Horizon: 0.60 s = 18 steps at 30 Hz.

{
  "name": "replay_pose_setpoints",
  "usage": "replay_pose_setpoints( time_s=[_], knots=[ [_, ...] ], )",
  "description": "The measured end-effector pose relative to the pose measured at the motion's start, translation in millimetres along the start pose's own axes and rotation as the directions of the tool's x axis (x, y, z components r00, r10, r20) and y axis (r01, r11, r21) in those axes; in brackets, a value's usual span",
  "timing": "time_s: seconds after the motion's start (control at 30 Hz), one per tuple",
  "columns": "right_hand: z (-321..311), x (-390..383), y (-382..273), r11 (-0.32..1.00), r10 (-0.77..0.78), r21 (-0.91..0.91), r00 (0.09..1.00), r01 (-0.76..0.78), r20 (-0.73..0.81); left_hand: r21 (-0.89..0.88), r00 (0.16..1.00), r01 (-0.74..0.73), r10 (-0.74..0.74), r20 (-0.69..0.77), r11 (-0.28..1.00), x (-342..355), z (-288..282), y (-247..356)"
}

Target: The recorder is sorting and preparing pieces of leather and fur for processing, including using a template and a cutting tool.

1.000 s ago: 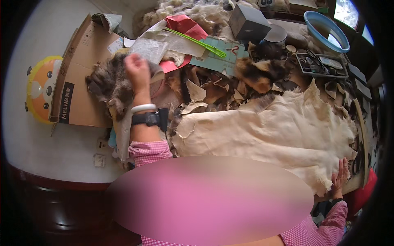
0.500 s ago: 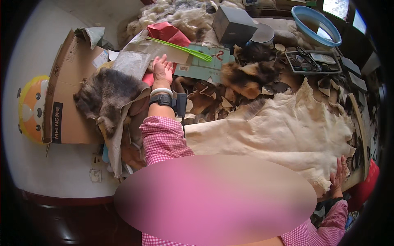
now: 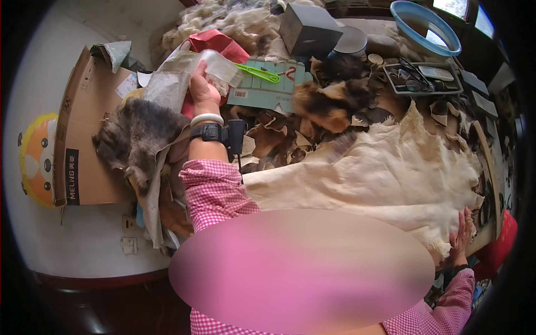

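Note:
My left hand [image 3: 204, 89] reaches over the far left of the work surface, its fingers closed on a whitish, translucent bag-like piece [image 3: 223, 70] that is partly blurred. A bright green plastic strip with a looped end [image 3: 259, 73] passes behind this piece, and a red bag [image 3: 223, 43] lies just beyond. My right hand [image 3: 460, 231] rests flat with fingers extended on the right edge of a large cream hide [image 3: 368, 173], which is spread skin side up. A blurred oval hides the hide's near part and my body.
A brown fur pelt [image 3: 137, 134] hangs beside a cardboard box [image 3: 95, 134] at the left. Behind the hide lie fur scraps [image 3: 335, 106], a green flat carton [image 3: 265, 92], a grey block [image 3: 310, 30], a tray of tools [image 3: 393, 89] and a blue basin [image 3: 452, 42].
My left hand, open with spread fingers before, has closed on the whitish piece and lifted it a little. The view has shifted slightly. My right hand stays on the hide's edge.

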State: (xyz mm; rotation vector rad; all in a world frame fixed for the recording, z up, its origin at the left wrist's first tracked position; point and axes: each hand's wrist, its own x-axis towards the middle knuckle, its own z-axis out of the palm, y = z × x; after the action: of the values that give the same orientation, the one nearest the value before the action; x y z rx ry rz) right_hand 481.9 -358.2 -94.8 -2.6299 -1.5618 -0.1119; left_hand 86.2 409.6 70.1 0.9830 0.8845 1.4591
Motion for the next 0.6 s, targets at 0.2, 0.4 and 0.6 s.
replay_pose_setpoints(
  time_s=[0.2, 0.4, 0.6],
  knots=[
    [-4, 1, -4, 1.0, 0.008, 0.001, 1.0, -0.008, 0.0, -0.144, 0.916, -0.271, 0.301, 0.264, 0.952, -31, 57, 85],
    [-5, -3, -1, 1.0, -0.002, -0.021, 1.0, 0.002, -0.013, -0.191, 0.715, -0.431, 0.463, 0.524, 0.882, -119, 94, 147],
    [-8, -15, -2, 1.0, 0.018, -0.005, 1.0, -0.018, 0.011, -0.214, 0.374, -0.41, 0.377, 0.847, 0.887, -249, 125, 134]
  ],
)
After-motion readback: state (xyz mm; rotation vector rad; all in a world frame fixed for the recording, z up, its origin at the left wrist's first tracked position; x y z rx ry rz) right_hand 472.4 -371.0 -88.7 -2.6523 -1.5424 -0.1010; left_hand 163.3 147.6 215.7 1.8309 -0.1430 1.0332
